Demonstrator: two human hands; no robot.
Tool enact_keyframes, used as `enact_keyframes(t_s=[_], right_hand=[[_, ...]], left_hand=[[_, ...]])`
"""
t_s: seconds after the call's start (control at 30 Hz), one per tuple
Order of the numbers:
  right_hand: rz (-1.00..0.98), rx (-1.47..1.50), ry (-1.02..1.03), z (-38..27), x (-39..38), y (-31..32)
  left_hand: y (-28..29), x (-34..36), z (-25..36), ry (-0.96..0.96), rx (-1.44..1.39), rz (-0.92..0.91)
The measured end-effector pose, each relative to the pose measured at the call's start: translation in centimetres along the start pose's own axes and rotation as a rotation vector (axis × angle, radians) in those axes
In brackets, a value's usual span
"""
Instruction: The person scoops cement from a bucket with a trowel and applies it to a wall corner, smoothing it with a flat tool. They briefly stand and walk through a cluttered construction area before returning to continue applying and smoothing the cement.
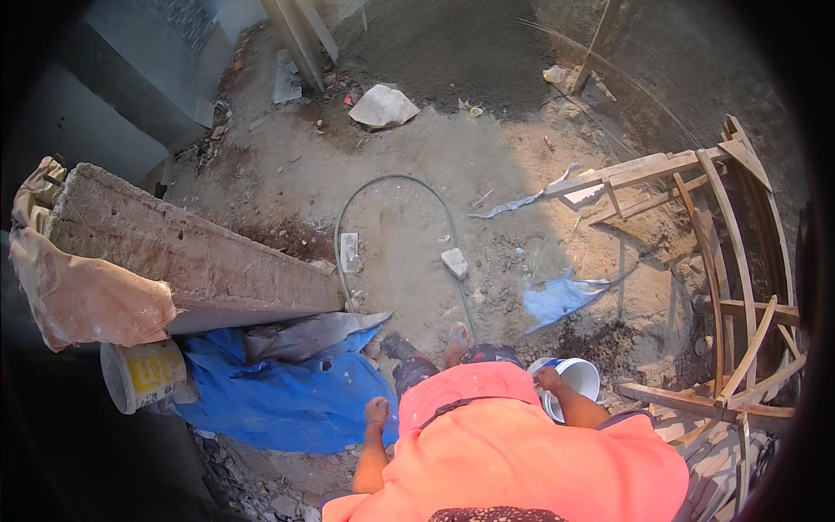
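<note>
At far left, a white-and-yellow pail [155, 374], then a blue tarp [270, 402] on the ground. Near the tarp's right edge, left hand [376, 411], curled, contents impossible to tell. Farther right, right hand [547, 378] at the left rim of a white bucket [583, 375], grip unclear; beyond, a wooden frame [744, 310].

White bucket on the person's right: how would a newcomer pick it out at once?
Start at the bright orange shirt at the bottom centre. Just off its upper right edge, at the person's right hand, is the white bucket. Its open mouth shows a white inside, while the other bucket, far left beside the blue tarp, shows a large yellow patch.
</note>
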State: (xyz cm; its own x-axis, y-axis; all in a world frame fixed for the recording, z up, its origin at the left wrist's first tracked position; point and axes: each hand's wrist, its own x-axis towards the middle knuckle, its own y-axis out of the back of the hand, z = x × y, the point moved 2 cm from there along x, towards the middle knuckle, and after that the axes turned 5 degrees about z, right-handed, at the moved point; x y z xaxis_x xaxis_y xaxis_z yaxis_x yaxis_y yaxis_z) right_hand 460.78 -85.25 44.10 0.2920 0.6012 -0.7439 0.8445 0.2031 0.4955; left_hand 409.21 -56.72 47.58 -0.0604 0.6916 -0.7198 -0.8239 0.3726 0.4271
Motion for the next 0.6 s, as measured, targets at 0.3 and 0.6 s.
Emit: enact_keyframes(t_s=[0.3, 0.6], right_hand=[[0.288, 0.502, 0.124, -32.8, 28.6, 23.4], [0.110, 0.499, -0.363, -50.7, 47.1, 27.3]], left_hand=[[0.7, 19.0, 25.4, -0.385, 0.431, 0.008], [7.8, 48.5, 40.8, -0.173, 0.461, -0.171]])
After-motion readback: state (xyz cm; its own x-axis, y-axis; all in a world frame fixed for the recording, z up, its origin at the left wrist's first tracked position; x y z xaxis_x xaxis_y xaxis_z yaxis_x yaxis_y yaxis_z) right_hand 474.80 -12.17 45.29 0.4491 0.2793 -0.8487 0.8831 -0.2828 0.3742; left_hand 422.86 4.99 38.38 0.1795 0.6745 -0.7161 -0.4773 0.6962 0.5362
